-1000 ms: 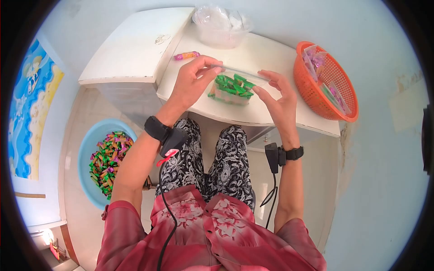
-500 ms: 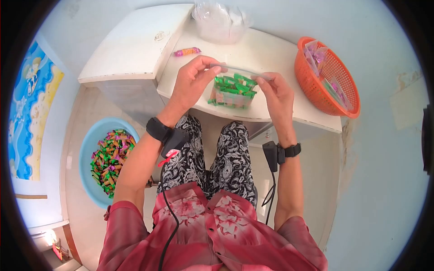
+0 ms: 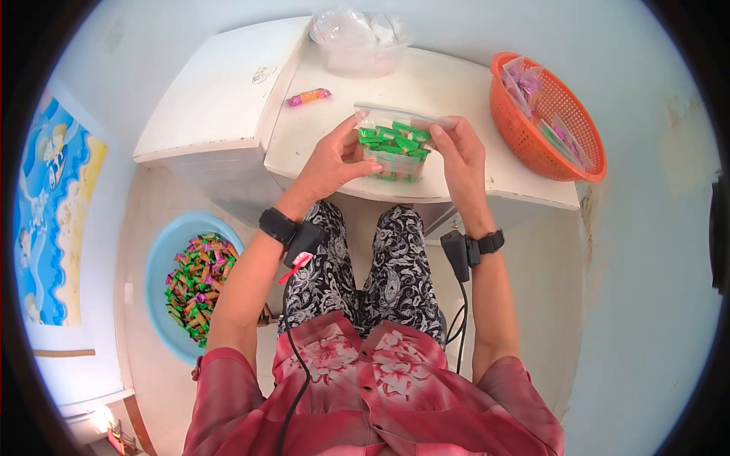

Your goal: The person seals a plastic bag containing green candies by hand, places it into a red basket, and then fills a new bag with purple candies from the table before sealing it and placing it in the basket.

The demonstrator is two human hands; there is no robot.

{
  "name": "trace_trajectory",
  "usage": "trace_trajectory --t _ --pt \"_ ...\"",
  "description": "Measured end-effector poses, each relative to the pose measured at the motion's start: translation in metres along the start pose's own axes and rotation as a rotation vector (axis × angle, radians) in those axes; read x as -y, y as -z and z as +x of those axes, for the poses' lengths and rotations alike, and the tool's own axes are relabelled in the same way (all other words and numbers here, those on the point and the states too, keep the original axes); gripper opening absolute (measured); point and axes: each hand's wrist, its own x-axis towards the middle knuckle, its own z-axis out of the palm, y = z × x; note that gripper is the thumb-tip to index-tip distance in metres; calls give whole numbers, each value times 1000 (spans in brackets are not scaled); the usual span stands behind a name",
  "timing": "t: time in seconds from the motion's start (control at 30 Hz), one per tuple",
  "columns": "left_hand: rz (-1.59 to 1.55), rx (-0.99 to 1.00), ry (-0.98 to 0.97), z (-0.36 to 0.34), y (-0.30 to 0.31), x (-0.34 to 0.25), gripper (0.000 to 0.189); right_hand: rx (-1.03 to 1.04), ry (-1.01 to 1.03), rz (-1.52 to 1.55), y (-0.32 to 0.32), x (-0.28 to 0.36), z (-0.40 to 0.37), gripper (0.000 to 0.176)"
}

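Observation:
A clear zip bag [image 3: 394, 163] filled with green-wrapped candies [image 3: 397, 140] is between my hands at the front of the white desk. My left hand [image 3: 334, 158] grips the bag's left side, thumb across its front and fingers behind. My right hand [image 3: 459, 147] pinches the upper right corner of the bag, close to the zip edge. One purple-and-orange wrapped candy [image 3: 309, 97] lies on the desk beyond my left hand.
An orange basket [image 3: 547, 125] holding bags of purple and green candy stands at the desk's right end. Clear plastic tubs [image 3: 357, 57] are at the back. On the floor to the left sits a blue basin [image 3: 158, 304] full of wrapped candies [image 3: 199, 285]. A cable [image 3: 298, 353] hangs from my left wrist.
My left hand has moved down from the bag's top left corner to its left side. My right hand still holds the upper right corner. The whole view has shifted slightly.

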Motion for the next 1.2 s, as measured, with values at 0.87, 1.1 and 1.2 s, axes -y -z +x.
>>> trace_trajectory --t 0.87,1.1,1.2 --pt "83 -9 38 -1 3 1 87 -7 650 -989 -49 19 -15 25" --pt "-87 79 -34 -3 18 15 82 55 609 -1031 -45 9 -6 19" --pt "-60 75 -67 -3 19 17 81 33 541 -927 -42 6 -5 13"
